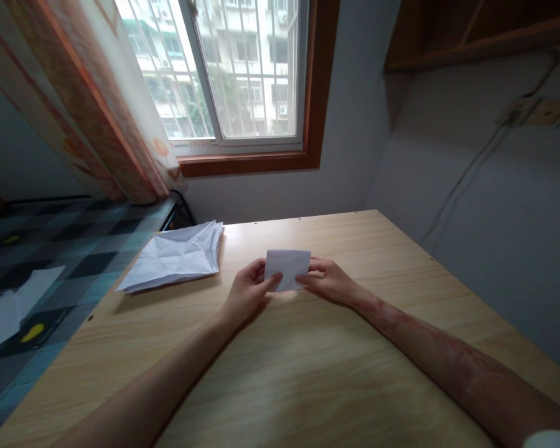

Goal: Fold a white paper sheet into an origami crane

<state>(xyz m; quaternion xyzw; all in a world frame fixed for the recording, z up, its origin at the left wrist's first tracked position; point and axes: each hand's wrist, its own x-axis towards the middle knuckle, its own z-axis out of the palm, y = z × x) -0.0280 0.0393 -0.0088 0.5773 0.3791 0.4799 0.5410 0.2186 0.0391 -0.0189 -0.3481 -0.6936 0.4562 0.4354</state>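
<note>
A small folded sheet of white paper (287, 264) is held up over the middle of the wooden table (308, 367). My left hand (251, 281) grips its left side, thumb on the near face and fingers curled behind. On the right edge, my right hand (327, 280) pinches it the same way, with the thumb in front. The fingers behind the paper are partly hidden. Left of my hands lies a stack of creased white paper sheets (177, 256) on the table.
A checked bed cover (70, 242) with loose white paper (18, 305) on it adjoins the table's left side. Behind the table are a window (252, 74) and a curtain (98, 106). A cable (466, 171) hangs down the right wall from a socket, below a wooden shelf (476, 53).
</note>
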